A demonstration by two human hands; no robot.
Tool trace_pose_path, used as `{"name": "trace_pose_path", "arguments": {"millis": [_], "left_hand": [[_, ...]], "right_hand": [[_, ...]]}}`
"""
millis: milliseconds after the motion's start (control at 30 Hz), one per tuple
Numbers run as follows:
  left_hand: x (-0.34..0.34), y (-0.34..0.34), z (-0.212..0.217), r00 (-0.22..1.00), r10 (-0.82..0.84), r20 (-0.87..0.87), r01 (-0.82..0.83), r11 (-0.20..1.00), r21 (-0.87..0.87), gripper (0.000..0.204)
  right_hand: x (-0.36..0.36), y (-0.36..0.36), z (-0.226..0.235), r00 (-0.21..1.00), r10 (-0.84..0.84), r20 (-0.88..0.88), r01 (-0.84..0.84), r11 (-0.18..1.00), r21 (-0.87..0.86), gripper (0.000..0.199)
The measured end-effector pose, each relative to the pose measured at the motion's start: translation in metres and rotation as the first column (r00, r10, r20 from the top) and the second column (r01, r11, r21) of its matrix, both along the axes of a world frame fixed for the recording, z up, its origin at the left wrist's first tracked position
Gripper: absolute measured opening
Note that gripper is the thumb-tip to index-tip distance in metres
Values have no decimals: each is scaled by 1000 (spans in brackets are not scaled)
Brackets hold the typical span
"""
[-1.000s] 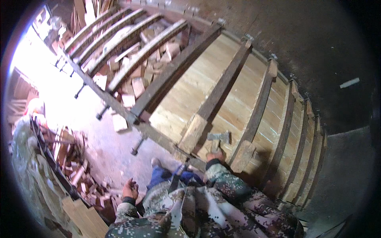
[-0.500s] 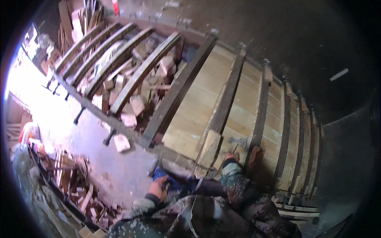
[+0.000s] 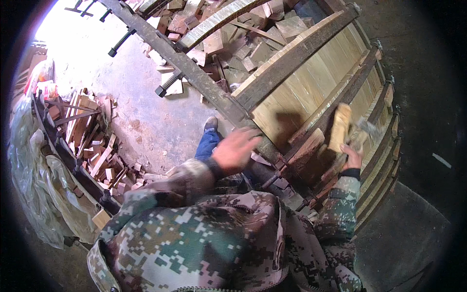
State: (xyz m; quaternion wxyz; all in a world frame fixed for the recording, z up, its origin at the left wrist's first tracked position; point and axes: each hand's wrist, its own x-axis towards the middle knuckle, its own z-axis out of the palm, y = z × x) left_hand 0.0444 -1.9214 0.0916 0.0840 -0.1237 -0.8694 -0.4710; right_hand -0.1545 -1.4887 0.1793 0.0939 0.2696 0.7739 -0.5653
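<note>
My left hand (image 3: 236, 150) has its fingers stretched out and holds nothing. It is just beside the long dark metal rail (image 3: 209, 92) of the clamp frame. Farther right, my right hand (image 3: 351, 157) is closed around a hammer (image 3: 368, 128), whose grey metal head is blurred. A pale wooden block (image 3: 340, 127) stands next to that hand, over a dark crossbar; whether it rests there or is touched by the fingers, I cannot tell. Beneath the crossbars lies a panel of pale boards (image 3: 311, 78).
Wood offcuts (image 3: 253, 44) fill the left part of the frame. Bolts (image 3: 169, 83) stick out of the near rail. At lower left lie more scraps (image 3: 102, 151) and clear plastic sheeting (image 3: 48, 190). My shoe (image 3: 211, 123) is on the concrete floor.
My view has shifted, so the frame now sits higher. My left hand has risen from beside my leg to the rail and opened. The right hand and hammer have moved right.
</note>
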Motion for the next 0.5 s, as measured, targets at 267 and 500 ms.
{"name": "trace_pose_path", "arguments": {"millis": [267,500], "left_hand": [[-126,66,-7,976,-53,-211,18,986,-166,65],[-141,56,-30,923,326,-203,-371,892,-258,50]], "right_hand": [[-52,-191,-20,535,832,145,-844,521,126,57],[-57,-222,-16,763,644,52,-646,762,43,54]]}}
